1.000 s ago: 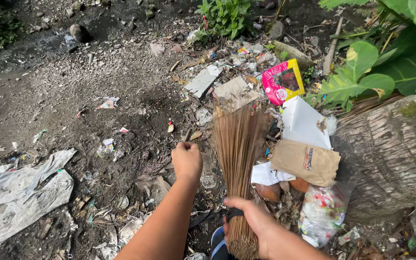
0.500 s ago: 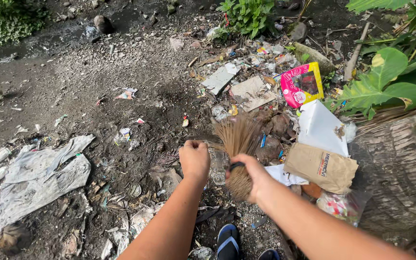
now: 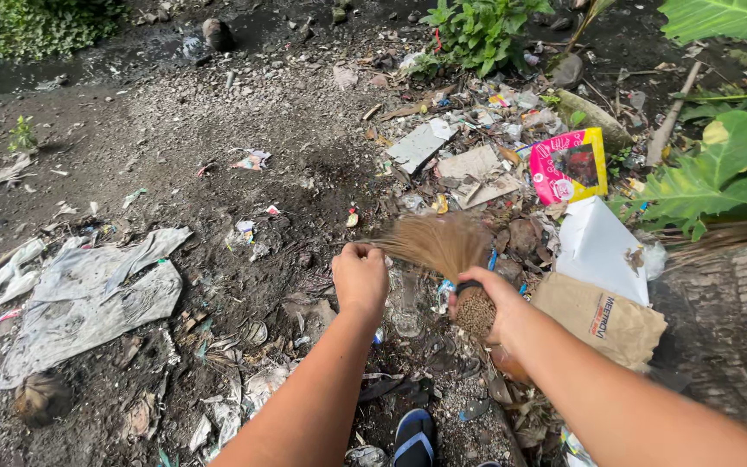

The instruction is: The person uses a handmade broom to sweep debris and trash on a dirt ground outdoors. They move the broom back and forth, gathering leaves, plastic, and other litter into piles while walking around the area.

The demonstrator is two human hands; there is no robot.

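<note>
Since a moment earlier, we had tipped the stick broom (image 3: 439, 243) flat, bristles pointing left; our right hand (image 3: 488, 304) clasped its bound base, our left hand (image 3: 360, 278) pinched the tips. Sweeping well needed short, low strokes toward the litter pile (image 3: 512, 186) beyond.

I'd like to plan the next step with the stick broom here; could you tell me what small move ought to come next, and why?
Probably let go with the left hand: it pinches the fanned bristle tips of the broom, while the right hand grips the bound end. Litter such as the pink packet lies beyond.
</note>
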